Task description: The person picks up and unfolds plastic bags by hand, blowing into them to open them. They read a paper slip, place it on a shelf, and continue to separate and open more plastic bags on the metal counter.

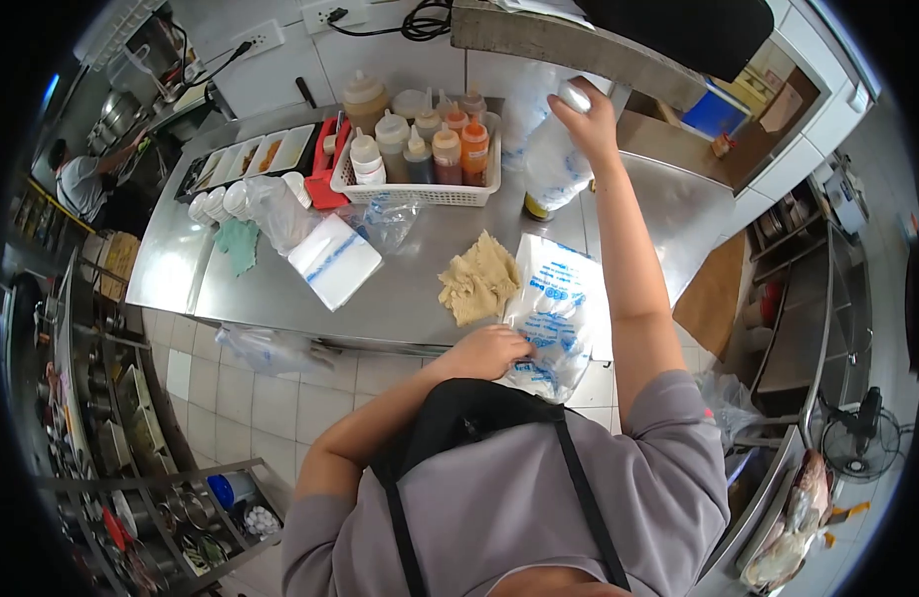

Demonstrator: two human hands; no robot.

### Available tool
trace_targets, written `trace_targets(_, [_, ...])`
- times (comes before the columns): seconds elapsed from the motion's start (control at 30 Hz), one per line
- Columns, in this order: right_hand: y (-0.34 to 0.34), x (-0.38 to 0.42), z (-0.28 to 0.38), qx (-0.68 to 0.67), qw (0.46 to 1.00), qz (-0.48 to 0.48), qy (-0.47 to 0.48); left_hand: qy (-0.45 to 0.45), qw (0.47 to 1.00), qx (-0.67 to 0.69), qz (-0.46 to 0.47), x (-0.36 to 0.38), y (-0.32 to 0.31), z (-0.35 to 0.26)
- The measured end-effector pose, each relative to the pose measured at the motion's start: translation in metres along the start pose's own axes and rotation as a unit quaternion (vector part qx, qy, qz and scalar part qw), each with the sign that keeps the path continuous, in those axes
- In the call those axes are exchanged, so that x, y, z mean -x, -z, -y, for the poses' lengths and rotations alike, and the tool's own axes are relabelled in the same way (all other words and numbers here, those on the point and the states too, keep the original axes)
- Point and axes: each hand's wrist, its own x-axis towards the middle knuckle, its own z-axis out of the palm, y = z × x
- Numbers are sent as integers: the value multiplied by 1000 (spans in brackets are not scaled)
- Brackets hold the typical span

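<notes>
My right hand (591,117) reaches over the back of the counter, fingers closed around the white top of a clear plastic-wrapped item (557,169). A dark and yellow base (537,207) shows beneath the wrapping; what is inside is hard to make out. At the front edge, my left hand (484,351) has its fingers curled at the side of a white plastic bag with blue print (551,303), partly hiding it. A crumpled tan cloth (479,279) lies just beyond my left hand, touching the printed bag.
A white basket (420,194) of squeeze bottles stands at the back. Left of it are a red holder (326,164), a tray of toppings (251,159) and a stack of white bags (335,261). A metal shelf (579,45) overhangs the counter. Another person (82,184) works far left.
</notes>
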Motion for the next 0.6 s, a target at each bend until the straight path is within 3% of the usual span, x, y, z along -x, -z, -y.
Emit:
trace_targets(0.07, [-14,-17,-17,37,998,9,50,18,998,-2,-54,1,7,-10])
trace_targets(0.13, [-14,-21,-8,68,997,33,9,37,961,121,-246,5,17,-16])
trace_targets(0.2, [-8,-25,-1,72,990,111,-41,58,940,181,-283,12,34,-30])
trace_targets(0.23, [-6,-23,-17,24,995,93,22,64,922,168,-343,19,46,-40])
trace_targets(0.27, [2,-16,-27,24,995,93,20,68,900,153,-402,26,59,-48])
trace_targets(0.33, [27,-4,-51,-67,992,49,-97,113,876,102,-459,51,74,-59])
trace_targets(0.4, [49,2,-128,-104,986,-68,-112,126,831,137,-524,84,77,-59])
trace_targets(0.47, [66,29,-170,150,976,-26,-154,153,724,291,-607,114,83,-69])
trace_targets(0.53, [59,65,-224,279,957,5,-78,146,729,249,-621,132,100,-84])
trace_targets(0.6, [49,88,-225,340,939,40,-26,134,732,203,-636,142,111,-92])
